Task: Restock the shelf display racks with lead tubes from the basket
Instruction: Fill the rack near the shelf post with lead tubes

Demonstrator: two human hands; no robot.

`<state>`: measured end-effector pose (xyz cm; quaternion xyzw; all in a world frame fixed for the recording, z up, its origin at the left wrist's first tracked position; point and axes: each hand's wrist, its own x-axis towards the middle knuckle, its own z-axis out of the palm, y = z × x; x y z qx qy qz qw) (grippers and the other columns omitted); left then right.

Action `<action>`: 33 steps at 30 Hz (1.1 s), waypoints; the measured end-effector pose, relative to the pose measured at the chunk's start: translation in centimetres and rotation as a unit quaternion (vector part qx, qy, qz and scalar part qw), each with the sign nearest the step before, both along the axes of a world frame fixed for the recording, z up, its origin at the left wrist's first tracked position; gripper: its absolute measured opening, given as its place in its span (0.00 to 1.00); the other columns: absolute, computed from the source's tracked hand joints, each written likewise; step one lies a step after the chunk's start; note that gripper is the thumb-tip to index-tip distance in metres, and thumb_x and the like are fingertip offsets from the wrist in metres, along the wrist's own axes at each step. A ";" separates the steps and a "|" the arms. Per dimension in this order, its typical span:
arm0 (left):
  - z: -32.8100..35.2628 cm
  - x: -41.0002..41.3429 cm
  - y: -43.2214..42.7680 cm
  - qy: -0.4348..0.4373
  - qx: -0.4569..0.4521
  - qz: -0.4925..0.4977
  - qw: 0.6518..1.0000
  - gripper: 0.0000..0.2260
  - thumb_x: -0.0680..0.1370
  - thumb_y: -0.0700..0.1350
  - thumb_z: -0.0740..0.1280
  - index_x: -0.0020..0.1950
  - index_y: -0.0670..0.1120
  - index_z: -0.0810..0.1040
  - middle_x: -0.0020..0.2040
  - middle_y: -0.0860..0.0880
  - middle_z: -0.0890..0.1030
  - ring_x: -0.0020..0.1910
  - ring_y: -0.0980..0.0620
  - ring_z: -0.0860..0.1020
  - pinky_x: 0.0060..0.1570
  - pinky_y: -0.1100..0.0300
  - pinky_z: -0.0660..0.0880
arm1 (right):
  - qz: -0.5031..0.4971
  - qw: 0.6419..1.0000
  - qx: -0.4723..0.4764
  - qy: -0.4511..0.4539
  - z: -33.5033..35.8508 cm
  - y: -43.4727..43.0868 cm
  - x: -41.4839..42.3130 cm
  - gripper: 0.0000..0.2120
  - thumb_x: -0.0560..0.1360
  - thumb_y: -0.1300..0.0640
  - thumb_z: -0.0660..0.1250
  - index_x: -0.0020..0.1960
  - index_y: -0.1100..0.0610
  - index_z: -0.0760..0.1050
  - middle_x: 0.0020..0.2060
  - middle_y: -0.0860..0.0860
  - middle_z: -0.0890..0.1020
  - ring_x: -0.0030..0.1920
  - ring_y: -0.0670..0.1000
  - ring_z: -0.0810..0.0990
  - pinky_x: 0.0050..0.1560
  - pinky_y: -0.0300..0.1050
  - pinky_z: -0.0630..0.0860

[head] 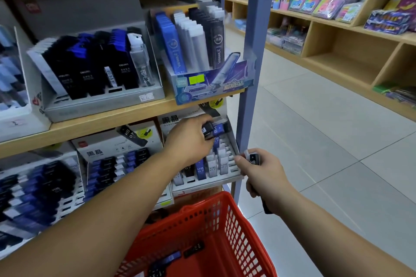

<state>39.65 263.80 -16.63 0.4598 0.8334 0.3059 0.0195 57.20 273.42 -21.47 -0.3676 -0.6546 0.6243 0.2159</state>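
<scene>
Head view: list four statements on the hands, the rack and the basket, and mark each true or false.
1. The left hand grips lead tubes above the white rack. True.
2. The right hand holds nothing. False: it pinches a black HB tube.
3. The basket contains loose tubes. True.
4. The basket is blue. False: it is red.

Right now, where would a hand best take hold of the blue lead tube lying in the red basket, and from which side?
Probably from above, through the open top of the basket: the blue lead tube lies flat on the floor, walls around it. Pinch its two long edges at mid-length, clear of the black tube beside it.
</scene>
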 end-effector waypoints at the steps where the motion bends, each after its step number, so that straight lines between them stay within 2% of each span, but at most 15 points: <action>1: 0.1 -0.2 0.3 -0.010 -0.003 -0.004 1.000 0.09 0.72 0.48 0.73 0.46 0.60 0.76 0.41 0.56 0.81 0.45 0.48 0.80 0.45 0.54 0.79 | 0.003 1.000 -0.011 0.007 0.1 0.0 0.0 0.06 0.80 0.57 0.70 0.51 0.60 0.78 0.37 0.64 0.81 0.23 0.54 0.72 0.23 0.42 0.68; 4: 0.3 -0.5 0.8 -0.030 -0.004 0.001 1.000 0.13 0.73 0.47 0.74 0.38 0.61 0.72 0.37 0.57 0.78 0.42 0.51 0.79 0.43 0.55 0.78 | 0.011 0.999 -0.028 0.019 0.6 0.1 0.1 0.06 0.80 0.57 0.70 0.51 0.60 0.79 0.36 0.61 0.80 0.23 0.55 0.71 0.23 0.43 0.67; 12: 0.1 -0.8 1.0 -0.046 0.021 0.013 0.999 0.11 0.73 0.48 0.76 0.44 0.59 0.76 0.40 0.57 0.80 0.43 0.52 0.79 0.45 0.57 0.77 | 0.012 0.999 -0.041 0.024 1.0 0.4 0.6 0.06 0.80 0.57 0.70 0.53 0.60 0.80 0.36 0.61 0.79 0.24 0.55 0.71 0.22 0.41 0.66; 15: 0.0 -0.9 0.8 0.004 -0.026 0.005 1.000 0.09 0.72 0.48 0.75 0.45 0.58 0.76 0.40 0.56 0.80 0.44 0.49 0.79 0.44 0.55 0.78 | 0.013 0.999 -0.044 0.023 1.1 0.5 0.7 0.05 0.80 0.57 0.70 0.53 0.59 0.80 0.37 0.64 0.80 0.24 0.56 0.71 0.22 0.41 0.67; 18: 0.3 -0.8 0.9 0.016 -0.077 -0.006 0.997 0.09 0.71 0.48 0.73 0.39 0.58 0.73 0.39 0.55 0.79 0.44 0.47 0.80 0.43 0.55 0.78 | 0.020 0.998 -0.047 0.030 1.0 0.5 0.7 0.05 0.80 0.57 0.71 0.53 0.59 0.80 0.36 0.64 0.79 0.25 0.56 0.71 0.23 0.43 0.67; 22: 0.8 -0.7 0.8 -0.016 -0.020 0.009 1.000 0.07 0.73 0.50 0.75 0.48 0.56 0.78 0.42 0.56 0.81 0.44 0.50 0.80 0.47 0.53 0.80 | 0.050 0.994 -0.082 0.050 1.7 0.6 0.7 0.07 0.79 0.55 0.72 0.53 0.59 0.80 0.36 0.60 0.79 0.26 0.56 0.71 0.28 0.46 0.68; 26: 1.9 0.6 -1.0 -0.015 0.004 -0.017 1.000 0.07 0.74 0.48 0.74 0.49 0.55 0.79 0.41 0.56 0.82 0.42 0.54 0.80 0.45 0.56 0.79 | 0.101 0.977 -0.159 0.097 3.5 0.3 0.9 0.13 0.81 0.50 0.70 0.51 0.60 0.76 0.35 0.57 0.75 0.28 0.53 0.70 0.29 0.45 0.69; 28: 3.0 2.1 -2.4 -0.057 0.031 -0.009 0.998 0.07 0.74 0.45 0.75 0.44 0.55 0.78 0.35 0.58 0.80 0.35 0.62 0.78 0.37 0.63 0.75 | 0.089 0.958 -0.229 0.147 4.7 -0.2 0.6 0.09 0.82 0.53 0.69 0.52 0.59 0.75 0.34 0.55 0.72 0.28 0.51 0.69 0.28 0.44 0.68; 30: 4.0 4.0 -3.9 -0.135 0.068 0.014 0.988 0.11 0.74 0.44 0.76 0.38 0.52 0.76 0.29 0.60 0.76 0.29 0.63 0.74 0.31 0.70 0.69 | 0.065 0.935 -0.287 0.195 5.8 -0.5 0.2 0.06 0.82 0.55 0.67 0.52 0.58 0.74 0.34 0.53 0.70 0.28 0.50 0.68 0.27 0.44 0.69; 33: 4.7 6.7 -6.6 -0.265 0.075 0.022 0.961 0.09 0.74 0.44 0.78 0.41 0.44 0.80 0.30 0.54 0.77 0.29 0.57 0.74 0.31 0.66 0.72 | 0.058 0.906 -0.331 0.257 7.1 -1.3 -0.2 0.05 0.83 0.58 0.65 0.49 0.56 0.74 0.34 0.53 0.70 0.29 0.50 0.69 0.30 0.45 0.74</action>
